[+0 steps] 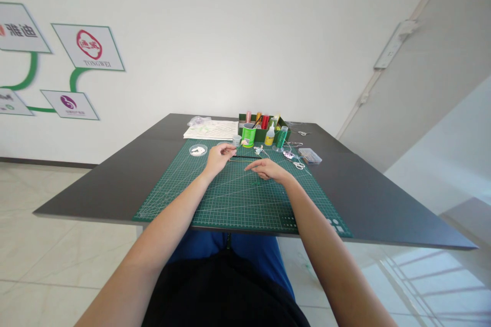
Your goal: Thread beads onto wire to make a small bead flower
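My left hand [219, 159] is over the back half of the green cutting mat [222, 204], thumb and fingertips brought together in a pinch. Whatever sits between those fingertips is too small to make out. A thin dark stick [247, 157] lies just right of them, with a thinner pale rod [242, 161] in front of it. My right hand [268, 169] is low over the mat, its index finger stretched out to the left and the other fingers loosely bent; nothing shows in it. Near its fingertips on the mat is a small green piece [255, 182].
At the back are a green box [284, 135] of thread spools, a bright green can [248, 135], a yellow-labelled bottle [269, 135] and white sheets [210, 130]. A small round dish [198, 150] stands left; scissors [298, 165] and a clear plastic case [310, 156] lie right.
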Motion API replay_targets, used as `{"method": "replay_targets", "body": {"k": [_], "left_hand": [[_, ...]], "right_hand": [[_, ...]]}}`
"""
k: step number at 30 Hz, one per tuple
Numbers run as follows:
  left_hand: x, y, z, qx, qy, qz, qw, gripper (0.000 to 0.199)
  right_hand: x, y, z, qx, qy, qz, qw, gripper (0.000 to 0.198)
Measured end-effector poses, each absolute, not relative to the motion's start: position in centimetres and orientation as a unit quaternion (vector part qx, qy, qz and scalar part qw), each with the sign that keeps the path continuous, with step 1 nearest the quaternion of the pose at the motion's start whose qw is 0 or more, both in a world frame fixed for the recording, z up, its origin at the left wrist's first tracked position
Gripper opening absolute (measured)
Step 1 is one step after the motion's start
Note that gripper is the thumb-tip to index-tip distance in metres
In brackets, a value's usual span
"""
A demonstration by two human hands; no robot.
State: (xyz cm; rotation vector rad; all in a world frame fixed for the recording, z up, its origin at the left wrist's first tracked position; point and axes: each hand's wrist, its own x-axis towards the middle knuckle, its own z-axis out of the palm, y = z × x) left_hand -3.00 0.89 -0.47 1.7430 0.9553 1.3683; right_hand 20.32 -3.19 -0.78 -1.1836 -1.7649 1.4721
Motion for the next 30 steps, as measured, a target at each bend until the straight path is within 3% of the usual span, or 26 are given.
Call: {"method": "replay_targets", "body": {"k": [12, 30], "left_hand": [[-3.4, 1.0, -0.7, 0.675, 0.404, 0.521, 0.33, 0.022], [-3.5, 0.9, -1.0, 0.75, 0.46, 0.434, 0.192, 0.017]], "right_hand": [[19.9, -3.9, 0.0, -0.412, -0.672, 0.555, 0.264, 0.038], [19.6, -4.5, 0.2, -0.32, -0.708, 0.589, 0.221, 0.05]]}}
